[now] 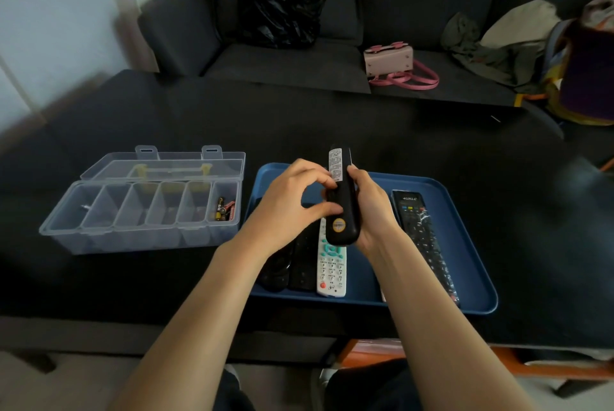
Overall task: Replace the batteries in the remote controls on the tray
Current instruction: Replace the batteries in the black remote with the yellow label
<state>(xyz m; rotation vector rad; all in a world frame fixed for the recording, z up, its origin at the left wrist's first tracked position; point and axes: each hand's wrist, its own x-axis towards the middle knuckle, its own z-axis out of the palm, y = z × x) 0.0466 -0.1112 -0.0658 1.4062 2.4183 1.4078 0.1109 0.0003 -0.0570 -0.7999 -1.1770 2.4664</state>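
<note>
I hold a black remote [342, 211] back side up above the blue tray [471, 277]; it carries a white label near its top and a round yellow sticker near its bottom. My right hand [372, 211] grips it from the right and underneath. My left hand [292, 201] pinches its left edge with thumb and fingertips. On the tray lie a white remote [332, 264], two black remotes [295, 264] at the left and a long black remote in plastic wrap [425, 241] at the right.
A clear compartment box [143, 211] stands open left of the tray, with several batteries [224, 209] in its rightmost compartment. Behind the black table is a dark sofa with a black bag [279, 18], a pink handbag [392, 62] and clothes.
</note>
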